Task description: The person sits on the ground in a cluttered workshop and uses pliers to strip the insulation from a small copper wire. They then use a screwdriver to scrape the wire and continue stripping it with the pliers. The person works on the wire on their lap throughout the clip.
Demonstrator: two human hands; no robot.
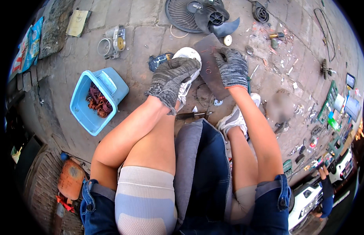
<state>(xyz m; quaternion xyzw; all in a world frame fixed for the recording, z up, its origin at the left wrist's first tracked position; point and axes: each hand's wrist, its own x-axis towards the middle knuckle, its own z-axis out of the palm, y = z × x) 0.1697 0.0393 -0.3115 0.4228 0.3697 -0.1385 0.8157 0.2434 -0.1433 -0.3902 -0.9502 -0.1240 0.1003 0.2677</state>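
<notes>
My left hand [172,78], in a grey knitted glove, is over my left white shoe [191,54], its fingers curled in; anything inside them is hidden. My right hand [232,67], in a matching glove with an orange cuff edge, is closed at the right edge of a dark flat plate [210,72] with reddish marks. Its fingertips press together, and I cannot make out what they hold. The plate slants between my feet. Beside the left shoe lies a small blue-and-black part [160,61]. A dark-handled tool [189,115] lies between my legs.
A light-blue bin [81,102] holding reddish-brown wire coils [99,102] stands left. A fan grille [184,15] and dark fan blades [218,22] lie ahead. Metal scraps and a green case [328,102] are at right. A person [326,192] is near a white car [305,207].
</notes>
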